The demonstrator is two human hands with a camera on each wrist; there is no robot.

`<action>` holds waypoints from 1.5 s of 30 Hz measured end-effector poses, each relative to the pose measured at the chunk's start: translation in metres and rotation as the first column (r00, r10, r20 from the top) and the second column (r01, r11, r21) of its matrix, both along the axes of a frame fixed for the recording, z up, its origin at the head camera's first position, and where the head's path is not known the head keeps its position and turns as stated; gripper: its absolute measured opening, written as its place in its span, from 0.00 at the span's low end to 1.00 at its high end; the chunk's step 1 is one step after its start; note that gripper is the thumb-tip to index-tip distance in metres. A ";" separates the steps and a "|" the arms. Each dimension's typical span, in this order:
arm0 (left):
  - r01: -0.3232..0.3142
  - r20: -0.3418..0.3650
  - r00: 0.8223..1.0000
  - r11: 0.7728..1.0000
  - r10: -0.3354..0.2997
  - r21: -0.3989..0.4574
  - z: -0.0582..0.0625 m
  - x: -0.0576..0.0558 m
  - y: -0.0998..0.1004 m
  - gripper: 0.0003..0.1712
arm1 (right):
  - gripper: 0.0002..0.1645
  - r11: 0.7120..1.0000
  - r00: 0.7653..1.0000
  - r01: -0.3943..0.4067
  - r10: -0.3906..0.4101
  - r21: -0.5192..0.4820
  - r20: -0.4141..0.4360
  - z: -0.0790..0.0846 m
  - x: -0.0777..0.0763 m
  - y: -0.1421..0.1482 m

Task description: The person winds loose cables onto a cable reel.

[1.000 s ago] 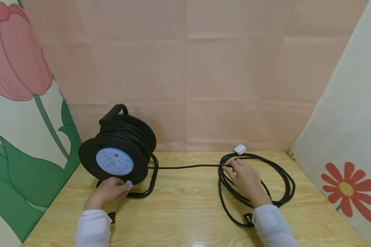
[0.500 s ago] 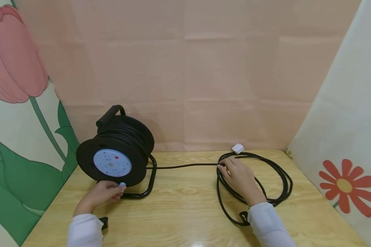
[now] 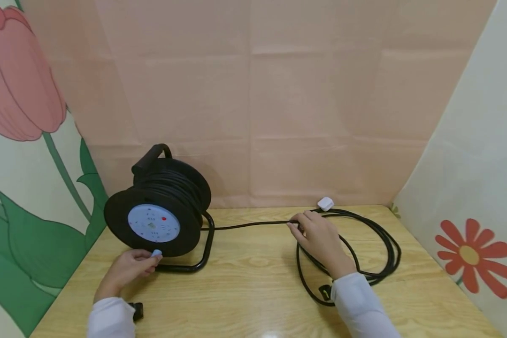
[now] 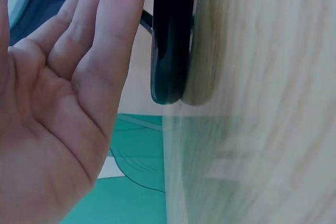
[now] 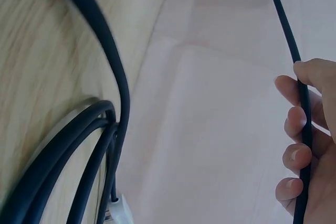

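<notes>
A black cable reel (image 3: 190, 225) with a pale blue socket disc (image 3: 154, 223) stands at the left of the table in the head view. My left hand (image 3: 126, 270) pinches the small light blue knob (image 3: 157, 253) at the reel's lower front rim. In the left wrist view the palm and fingers (image 4: 79, 40) show beside the black stand (image 4: 170, 40). To the right, my right hand (image 3: 321, 239) grips the black cable (image 5: 304, 124), thumb and fingers curled around it. This cable (image 3: 253, 224) runs from the reel to the hand. Loose coils (image 3: 390, 249) lie behind and right of that hand.
A white plug (image 3: 326, 203) sits at the table's back edge by the coils. Black wrist straps (image 3: 137, 311) show near the left sleeve. A pink backdrop (image 3: 253, 117) closes off the back, with painted panels (image 3: 473, 164) on both sides of the wooden table (image 3: 236, 291).
The knob and my left hand have moved left along the reel's lower edge, and the socket disc has turned clockwise. My right hand has shifted left toward the reel with the cable.
</notes>
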State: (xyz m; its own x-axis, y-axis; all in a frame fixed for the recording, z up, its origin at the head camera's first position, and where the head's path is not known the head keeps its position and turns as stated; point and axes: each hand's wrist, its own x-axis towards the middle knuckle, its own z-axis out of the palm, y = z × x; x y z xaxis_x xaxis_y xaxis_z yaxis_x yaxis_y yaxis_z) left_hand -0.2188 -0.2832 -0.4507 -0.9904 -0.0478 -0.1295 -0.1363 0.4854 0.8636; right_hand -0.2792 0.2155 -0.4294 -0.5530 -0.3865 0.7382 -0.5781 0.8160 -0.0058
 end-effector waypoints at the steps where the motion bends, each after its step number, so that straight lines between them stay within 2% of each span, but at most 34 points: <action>1: -0.013 -0.002 1.000 1.000 0.013 -0.008 0.000 0.000 -0.001 0.28 | 0.09 1.000 1.000 -0.002 0.002 0.003 0.001 0.001 0.000 -0.002; 6: -0.062 -0.024 0.998 0.997 0.061 -0.044 0.000 0.003 -0.007 0.30 | 0.09 1.000 1.000 -0.008 0.008 0.012 0.019 0.004 -0.001 -0.010; 10: -0.067 -0.038 0.997 0.995 0.064 -0.072 0.001 0.005 -0.012 0.31 | 0.10 1.000 0.999 -0.011 0.011 0.011 0.034 0.006 -0.001 -0.017; 15: -0.102 -0.066 0.993 0.991 0.096 -0.091 0.003 0.006 -0.016 0.28 | 0.10 1.000 1.000 0.007 -0.007 -0.004 0.023 0.009 -0.003 -0.027; 22: -0.070 -0.148 0.986 0.997 0.071 0.007 0.006 0.005 -0.017 0.21 | 0.09 0.998 0.999 0.043 -0.043 -0.044 0.004 0.017 -0.011 -0.043; 30: -0.108 -0.150 0.980 0.982 0.131 0.155 0.000 0.007 -0.019 0.16 | 0.09 0.997 0.994 0.067 -0.063 -0.045 0.086 0.018 -0.006 -0.050; 34: -0.118 -0.160 0.976 0.975 0.149 0.187 0.000 0.007 -0.019 0.16 | 0.09 0.996 0.993 0.067 -0.062 -0.051 0.104 0.017 -0.006 -0.053; 41: -0.178 -0.154 0.964 0.957 0.216 0.228 0.002 0.008 -0.020 0.20 | 0.09 0.997 0.993 0.059 -0.053 -0.052 0.109 0.015 -0.009 -0.057; 45: -0.254 -0.144 0.943 0.929 0.300 0.268 0.005 0.008 -0.020 0.20 | 0.15 0.993 0.989 0.110 -0.105 -0.038 0.108 0.014 -0.008 -0.059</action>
State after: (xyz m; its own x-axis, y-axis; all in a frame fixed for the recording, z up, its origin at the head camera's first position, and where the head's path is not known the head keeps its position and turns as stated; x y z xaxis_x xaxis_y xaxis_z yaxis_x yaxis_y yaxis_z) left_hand -0.2106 -0.3031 -0.4455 -0.9496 -0.3134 0.0066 -0.0670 0.2234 0.9724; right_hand -0.2874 0.1564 -0.4159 -0.6652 -0.2893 0.6883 -0.4814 0.8709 -0.0991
